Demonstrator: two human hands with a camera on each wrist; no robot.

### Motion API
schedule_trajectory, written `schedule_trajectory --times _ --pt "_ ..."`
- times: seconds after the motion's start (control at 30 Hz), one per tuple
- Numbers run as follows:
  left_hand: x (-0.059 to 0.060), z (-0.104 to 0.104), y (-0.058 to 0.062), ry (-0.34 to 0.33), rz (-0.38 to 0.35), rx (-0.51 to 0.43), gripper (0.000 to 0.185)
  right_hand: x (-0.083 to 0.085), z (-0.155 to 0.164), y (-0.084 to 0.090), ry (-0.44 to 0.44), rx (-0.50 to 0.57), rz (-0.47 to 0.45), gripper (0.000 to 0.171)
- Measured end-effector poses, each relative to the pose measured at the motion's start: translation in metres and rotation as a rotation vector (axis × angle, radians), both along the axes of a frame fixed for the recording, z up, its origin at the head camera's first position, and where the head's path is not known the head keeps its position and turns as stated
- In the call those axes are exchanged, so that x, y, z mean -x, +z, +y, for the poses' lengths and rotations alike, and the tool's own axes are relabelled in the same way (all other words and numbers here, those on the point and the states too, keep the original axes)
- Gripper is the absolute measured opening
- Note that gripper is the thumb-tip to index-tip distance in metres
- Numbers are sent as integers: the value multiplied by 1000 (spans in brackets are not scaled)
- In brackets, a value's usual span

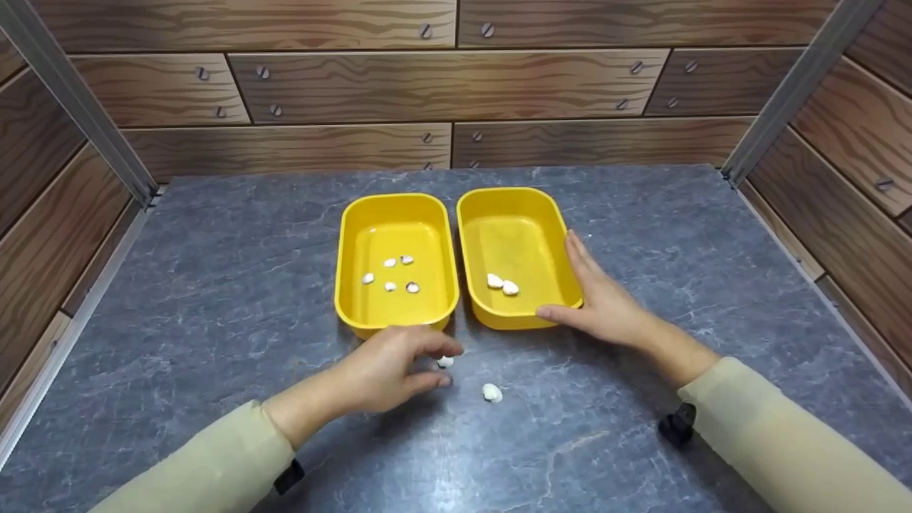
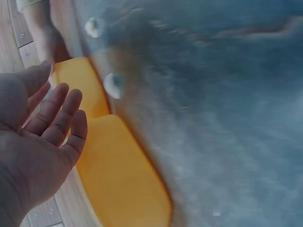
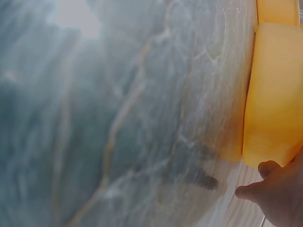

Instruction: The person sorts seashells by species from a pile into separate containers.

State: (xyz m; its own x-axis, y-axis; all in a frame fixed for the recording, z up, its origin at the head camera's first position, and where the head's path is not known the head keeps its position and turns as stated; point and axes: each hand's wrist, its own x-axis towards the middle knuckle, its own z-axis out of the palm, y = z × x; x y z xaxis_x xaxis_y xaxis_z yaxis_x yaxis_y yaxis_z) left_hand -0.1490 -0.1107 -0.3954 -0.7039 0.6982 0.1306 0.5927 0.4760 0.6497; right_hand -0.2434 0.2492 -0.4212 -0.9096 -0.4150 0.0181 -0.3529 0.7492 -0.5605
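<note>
Two yellow trays stand side by side. The left tray [image 1: 397,317] has several small whitish shells [image 1: 390,263] spread on its bottom; the right tray [image 1: 499,320] has two larger white shells [image 1: 502,284] near its front end. In front of them my left hand [image 1: 377,367], thumb and fingers apart, hovers by a white shell [image 1: 445,362] on the table, partly hidden by the fingers. The left wrist view shows this shell [image 2: 113,85] clear of the fingertips. My right hand [image 1: 613,303] rests with straight fingers along the right tray's outer side, thumb at its front corner.
Another white shell [image 1: 491,392] lies on the grey marbled tabletop [image 1: 249,285], right of the left hand. Wood-patterned walls [image 1: 449,85] enclose the table at the back and both sides, with metal posts [image 1: 85,107] at the corners.
</note>
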Motion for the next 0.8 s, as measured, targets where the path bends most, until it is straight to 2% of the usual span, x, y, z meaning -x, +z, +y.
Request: schedule_trajectory --times 0.17,0.57,0.8 --pt "-2 -10 -12 8 38 29 37 -1 0 0 3 0 1 125" --pt "-3 -14 -27 65 26 79 46 0 0 0 11 -2 6 126" --pt "-4 -13 -34 47 67 103 50 0 0 1 3 -5 -3 126"
